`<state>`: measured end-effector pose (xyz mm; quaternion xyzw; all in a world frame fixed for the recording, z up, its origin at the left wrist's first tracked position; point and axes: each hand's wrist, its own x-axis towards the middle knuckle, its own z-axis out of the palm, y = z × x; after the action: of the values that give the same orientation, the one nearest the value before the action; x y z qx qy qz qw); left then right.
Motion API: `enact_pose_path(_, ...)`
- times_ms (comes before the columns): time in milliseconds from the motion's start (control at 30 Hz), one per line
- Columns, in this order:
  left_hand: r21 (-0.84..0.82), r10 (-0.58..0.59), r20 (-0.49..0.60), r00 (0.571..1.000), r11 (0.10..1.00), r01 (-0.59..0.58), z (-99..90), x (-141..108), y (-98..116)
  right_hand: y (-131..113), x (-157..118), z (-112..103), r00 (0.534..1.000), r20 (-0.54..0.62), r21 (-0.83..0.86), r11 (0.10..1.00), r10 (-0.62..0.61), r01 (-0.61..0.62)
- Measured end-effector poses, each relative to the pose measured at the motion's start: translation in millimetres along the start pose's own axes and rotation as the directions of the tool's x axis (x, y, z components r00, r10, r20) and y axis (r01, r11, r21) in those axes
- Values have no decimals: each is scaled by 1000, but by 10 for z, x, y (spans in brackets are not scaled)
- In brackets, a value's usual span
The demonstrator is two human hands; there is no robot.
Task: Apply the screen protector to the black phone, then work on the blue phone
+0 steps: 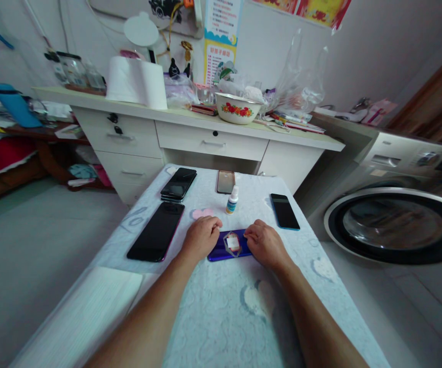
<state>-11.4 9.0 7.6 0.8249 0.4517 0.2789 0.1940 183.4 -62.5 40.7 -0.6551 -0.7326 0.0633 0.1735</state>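
Observation:
A shiny blue phone [219,252] lies across the cloth-covered table in front of me, its back apparently facing up. In its middle is a hexagonal outline with a pale patch [233,242] inside. My left hand [202,236] is closed at the phone's left end, fingers curled over the edge. Its right end is gripped by my right hand [265,243], thumb and fingers bent together. Just beyond the phone stands a small white spray bottle [232,200] with a blue and yellow label. The fingertips are partly hidden.
A large dark tablet [156,232] and a stack of phones [179,183] lie on the left. Farther back is a phone case or phone [226,182]; another phone [285,211] lies right. Beyond stand a desk [213,143] with a floral bowl [237,108] and a washing machine [393,225].

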Motion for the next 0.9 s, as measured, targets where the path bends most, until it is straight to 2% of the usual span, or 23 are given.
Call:
enact_pose_path(167,5,3,7,1000,1000,-3,-8,5,4,37,-5,-27,1000,28,2,1000,-3,3)
enact_pose_path(400,5,4,-1,1000,1000,-4,3,2,-11,34,22,-57,997,19,-15,997,70,-69)
enact_pose_path(700,11,7,-5,1000,1000,-7,3,1,-8,-63,78,-157,989,120,-115,991,84,-70)
enact_pose_path(900,26,9,-6,1000,1000,-8,2,-1,-10,-85,-51,-149,991,95,-38,995,99,-96)
